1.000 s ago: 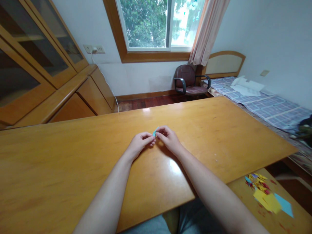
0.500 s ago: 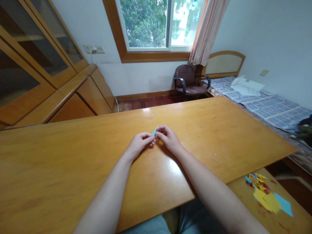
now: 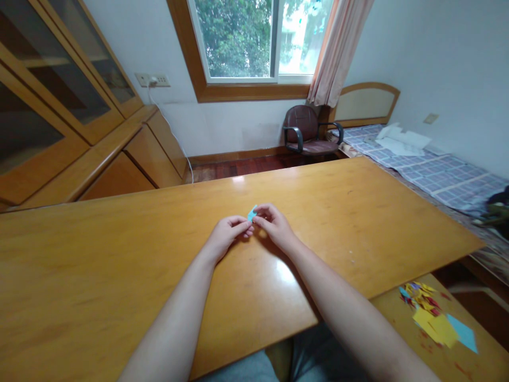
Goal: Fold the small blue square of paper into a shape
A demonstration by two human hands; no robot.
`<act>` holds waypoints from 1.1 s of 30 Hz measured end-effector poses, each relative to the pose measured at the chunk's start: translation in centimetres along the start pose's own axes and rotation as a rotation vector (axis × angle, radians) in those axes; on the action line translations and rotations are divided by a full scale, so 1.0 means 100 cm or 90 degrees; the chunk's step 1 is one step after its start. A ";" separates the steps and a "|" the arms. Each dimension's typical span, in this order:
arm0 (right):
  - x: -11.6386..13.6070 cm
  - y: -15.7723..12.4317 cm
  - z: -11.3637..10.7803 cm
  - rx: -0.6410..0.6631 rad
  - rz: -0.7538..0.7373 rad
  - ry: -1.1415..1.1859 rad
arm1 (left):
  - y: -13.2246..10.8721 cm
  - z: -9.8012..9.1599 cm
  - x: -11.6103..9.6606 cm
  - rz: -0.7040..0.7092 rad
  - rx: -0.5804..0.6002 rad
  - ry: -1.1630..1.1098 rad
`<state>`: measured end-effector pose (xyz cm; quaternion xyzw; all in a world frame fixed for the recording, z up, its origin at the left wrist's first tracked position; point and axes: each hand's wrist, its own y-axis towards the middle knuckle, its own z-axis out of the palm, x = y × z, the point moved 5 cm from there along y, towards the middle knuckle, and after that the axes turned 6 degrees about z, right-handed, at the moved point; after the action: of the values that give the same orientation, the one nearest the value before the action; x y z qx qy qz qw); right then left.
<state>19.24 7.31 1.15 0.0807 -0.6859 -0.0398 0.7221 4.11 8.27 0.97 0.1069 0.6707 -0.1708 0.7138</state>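
Two bare hands meet near the middle of a big, shiny wooden surface (image 3: 119,254), with one small bit of light blue paper (image 3: 252,213) between them. Make that bit the middle of a clock. The left hand (image 3: 228,233) sits at 8 o'clock, and its thumb and fingers pinch the low end of the paper. The right hand (image 3: 276,225) sits at 4 o'clock, and its thumb and fingers pinch the paper's side. The top of the bit pokes up past the fingers (it is too small to see any folds well). I can't tell if the paper touches the wood.

Farther out at 4 o'clock, a lower wooden top (image 3: 397,313) has more paper on it. Yellow paper (image 3: 435,328) lies there, with a blue sheet (image 3: 463,334) just beside it at 3 o'clock. At 11 o'clock from the yellow is a pile of little bits (image 3: 422,297), mostly yellow and red.

Back at the big clock, a window (image 3: 238,40) is at 12, a dark red chair (image 3: 304,127) at 1, a bed (image 3: 441,172) between 2 and 3, and a cabinet (image 3: 67,106) at 10.
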 end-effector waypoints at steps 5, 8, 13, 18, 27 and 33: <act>0.001 0.000 0.001 -0.011 0.014 0.014 | -0.001 0.001 0.000 -0.006 -0.008 0.003; 0.000 0.000 0.001 -0.012 0.012 0.019 | -0.001 0.001 0.000 -0.008 -0.007 -0.001; 0.000 0.001 0.000 -0.008 0.004 0.020 | 0.000 0.001 -0.001 -0.002 0.008 -0.002; 0.001 0.000 0.001 -0.002 0.004 0.022 | 0.000 0.001 0.000 -0.001 0.013 0.004; -0.002 0.000 0.000 -0.009 0.008 0.011 | -0.002 0.003 -0.004 0.004 0.003 0.022; 0.000 0.000 0.001 -0.003 0.001 -0.005 | -0.001 0.002 -0.002 0.000 0.005 0.018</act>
<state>19.15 7.35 1.17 0.0779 -0.6888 -0.0412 0.7195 4.26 8.10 1.22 0.1120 0.6800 -0.1714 0.7040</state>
